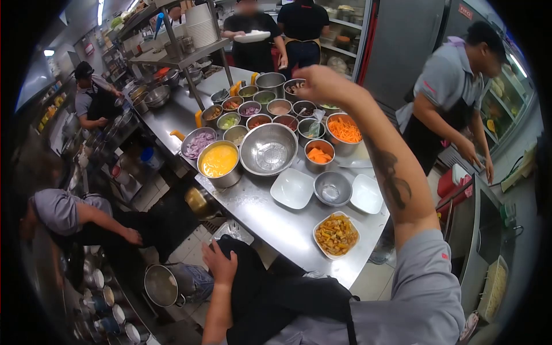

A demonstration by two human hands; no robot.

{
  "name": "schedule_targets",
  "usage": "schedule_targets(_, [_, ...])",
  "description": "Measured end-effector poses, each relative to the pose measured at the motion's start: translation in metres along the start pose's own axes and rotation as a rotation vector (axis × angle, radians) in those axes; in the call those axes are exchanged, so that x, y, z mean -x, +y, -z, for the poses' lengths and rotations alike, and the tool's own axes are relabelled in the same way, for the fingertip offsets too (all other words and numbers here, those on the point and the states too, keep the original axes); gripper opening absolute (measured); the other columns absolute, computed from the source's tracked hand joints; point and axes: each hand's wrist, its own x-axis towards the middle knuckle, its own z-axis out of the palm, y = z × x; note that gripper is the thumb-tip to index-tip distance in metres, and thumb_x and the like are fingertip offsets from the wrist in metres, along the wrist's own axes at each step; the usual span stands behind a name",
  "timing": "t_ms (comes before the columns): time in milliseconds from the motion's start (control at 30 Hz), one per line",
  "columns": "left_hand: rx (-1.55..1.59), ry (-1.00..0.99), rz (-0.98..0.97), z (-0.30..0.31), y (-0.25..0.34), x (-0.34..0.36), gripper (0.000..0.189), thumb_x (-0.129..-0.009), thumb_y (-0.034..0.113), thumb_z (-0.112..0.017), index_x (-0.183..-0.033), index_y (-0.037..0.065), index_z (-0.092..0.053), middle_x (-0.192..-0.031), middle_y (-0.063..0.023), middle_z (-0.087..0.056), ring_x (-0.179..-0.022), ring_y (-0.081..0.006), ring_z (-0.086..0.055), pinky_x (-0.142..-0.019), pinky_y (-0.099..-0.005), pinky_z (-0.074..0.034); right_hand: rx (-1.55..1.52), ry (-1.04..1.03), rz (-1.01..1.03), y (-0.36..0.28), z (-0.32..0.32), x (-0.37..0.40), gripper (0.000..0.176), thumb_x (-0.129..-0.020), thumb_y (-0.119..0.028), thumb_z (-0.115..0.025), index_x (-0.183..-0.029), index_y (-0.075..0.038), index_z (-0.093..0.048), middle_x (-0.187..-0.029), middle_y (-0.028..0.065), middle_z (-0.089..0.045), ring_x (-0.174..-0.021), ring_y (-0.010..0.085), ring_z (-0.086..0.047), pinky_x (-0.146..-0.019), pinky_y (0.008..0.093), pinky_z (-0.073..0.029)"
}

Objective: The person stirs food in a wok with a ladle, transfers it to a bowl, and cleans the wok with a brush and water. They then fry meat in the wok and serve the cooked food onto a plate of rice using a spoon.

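My right arm reaches across the steel table, and my right hand [315, 84] is over the back row of metal containers. Its fingers are curled together beside a container of dark and pale pieces [294, 88]; anything they hold is hidden. My left hand [221, 265] hangs low at the table's near side, fingers apart, with nothing in it. Nearer me are a square white dish of cooked food [336, 234], a white square bowl [292, 188], a small metal bowl [333, 188], a second white dish [367, 194] and a large metal bowl [268, 149].
Containers of beaten egg [219, 161], chopped onion [199, 144], orange chunks [319, 154] and shredded carrot [344, 129] crowd the table. A knife blade [355, 164] lies at right. Co-workers stand at left, right and back. A large pot [161, 286] sits low at left.
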Motion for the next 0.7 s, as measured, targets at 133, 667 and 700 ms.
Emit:
schedule_targets(133, [0.125, 0.045, 0.057, -0.010, -0.010, -0.003, 0.077, -0.073, 0.024, -0.065, -0.135, -0.005, -0.030, -0.140, -0.0354, -0.023, -0.130, -0.0489, -0.025, -0.104, -0.0555, -0.023, -0.040, -0.056, -0.073, 0.031, -0.044, -0.025, 0.033, -0.077, -0.025, -0.064, -0.093, 0.004, -0.063, -0.083, 0.0207, -0.066, -0.082, 0.0317, -0.066, -0.072, 0.0390, -0.053])
schedule_targets(667, [0.143, 0.109, 0.095, 0.010, -0.010, -0.002, 0.075, -0.074, 0.019, -0.064, -0.134, -0.009, -0.028, -0.141, -0.0355, -0.018, -0.130, -0.0500, -0.022, -0.107, -0.0540, -0.020, -1.726, 0.245, -0.982, 0.130, -0.222, -0.069, 0.088, -0.081, -0.051, -0.060, -0.138, 0.001, -0.017, -0.123, 0.0269, -0.036, -0.108, 0.0394, -0.046, -0.085, 0.0505, -0.047])
schedule_targets(700, [0.144, 0.116, 0.111, 0.009, -0.010, -0.005, 0.075, -0.074, 0.019, -0.064, -0.134, -0.007, -0.029, -0.141, -0.0359, -0.019, -0.130, -0.0501, -0.022, -0.107, -0.0549, -0.020, -1.795, 0.272, -0.976, 0.137, -0.230, -0.075, 0.092, -0.079, -0.054, -0.060, -0.138, 0.002, -0.016, -0.124, 0.0274, -0.035, -0.112, 0.0400, -0.043, -0.089, 0.0517, -0.045])
